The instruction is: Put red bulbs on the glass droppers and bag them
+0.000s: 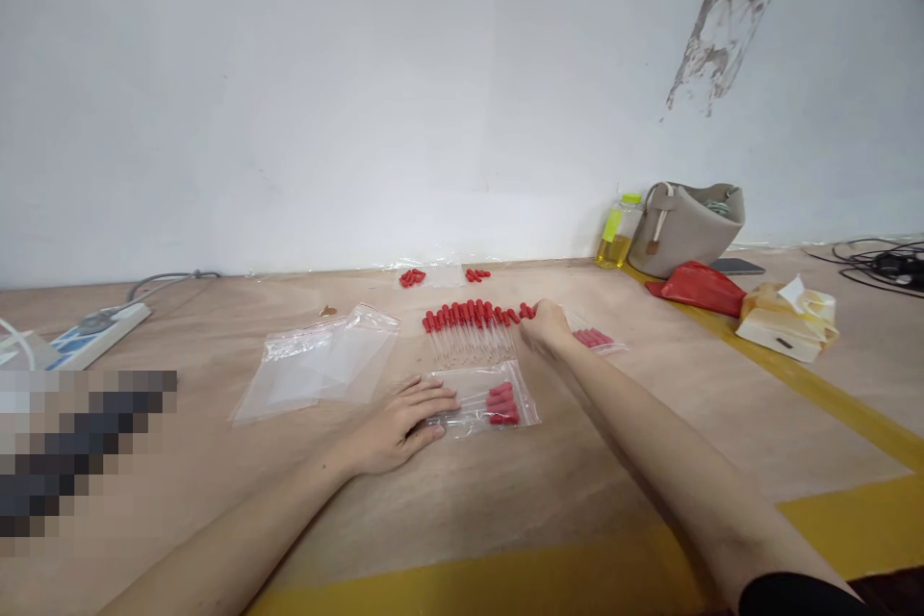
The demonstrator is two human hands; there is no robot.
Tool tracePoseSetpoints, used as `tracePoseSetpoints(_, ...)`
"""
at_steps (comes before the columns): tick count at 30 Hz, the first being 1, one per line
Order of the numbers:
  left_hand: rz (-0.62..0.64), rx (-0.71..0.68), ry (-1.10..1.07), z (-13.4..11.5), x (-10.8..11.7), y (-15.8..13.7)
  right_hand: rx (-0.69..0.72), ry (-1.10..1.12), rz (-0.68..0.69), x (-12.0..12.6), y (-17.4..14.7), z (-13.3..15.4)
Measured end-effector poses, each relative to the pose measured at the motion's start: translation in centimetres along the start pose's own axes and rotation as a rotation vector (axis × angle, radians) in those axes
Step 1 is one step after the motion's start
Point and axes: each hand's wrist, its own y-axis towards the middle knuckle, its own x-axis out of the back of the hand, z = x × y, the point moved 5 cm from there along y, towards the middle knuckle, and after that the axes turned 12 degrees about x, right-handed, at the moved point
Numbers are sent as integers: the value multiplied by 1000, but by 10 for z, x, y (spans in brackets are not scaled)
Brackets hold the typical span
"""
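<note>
My left hand (pixel 404 423) lies with fingers stretched over the left end of a clear zip bag (pixel 473 372). Inside this bag are several glass droppers with red rubber bulbs (pixel 501 404). Beyond it, a row of loose red-bulbed droppers (pixel 469 322) has the bulbs pointing to the wall. At the row's right end, my right hand (pixel 547 327) is closed around a dropper; a red bulb (pixel 527 311) shows beside its fingers, and the tube is hidden. Another bag of red-bulbed droppers (pixel 593 338) lies just right of this hand, partly covered by the forearm.
Flat zip bags (pixel 318 366) lie to the left. Two filled bags with red bulbs (pixel 412 278) are near the wall. At right stand a yellow bottle (pixel 615 236), a grey handbag (pixel 685 231), a red packet (pixel 700 289) and tissues (pixel 786 320). A power strip (pixel 101 335) sits left.
</note>
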Motion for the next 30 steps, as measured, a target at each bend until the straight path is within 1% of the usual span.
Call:
tracePoseSetpoints(4,1,-5,2,0,-1,0,47,45,-12,17,-12,-2)
tracePoseSetpoints(6,6,2,6,0,0,0,112,72,18,22,-21,-4)
tracePoseSetpoints(9,12,12,3,0,1,1,234,114,79,20,-31,-6)
tracePoseSetpoints(11,9,13,0,0,2,1,264,115,73,17,-33,-9)
tracePoseSetpoints(14,6,9,1,0,1,0,242,84,5,10,-37,-12)
tracePoseSetpoints(18,-2,1,-9,-1,2,0,288,5,-179,5,-55,-3)
tracePoseSetpoints(20,-1,2,-6,-1,1,0,306,-27,-250,7,-63,3)
tracePoseSetpoints(23,-2,-5,1,-1,1,0,290,-54,-294,20,-65,7)
tracePoseSetpoints(24,-4,-7,3,-1,1,0,291,-51,-279,27,-63,6)
tracePoseSetpoints(25,-5,-8,6,0,1,0,300,-38,-234,32,-60,5)
tracePoseSetpoints(26,-6,-10,10,0,1,0,322,-13,-152,36,-58,2)
tracePoseSetpoints(27,-5,-9,15,0,1,0,351,24,-35,38,-56,-2)
tracePoseSetpoints(29,-5,2,25,0,1,0,404,113,247,34,-58,-13)
tracePoseSetpoints(30,-6,14,29,1,1,0,408,153,350,32,-61,-20)
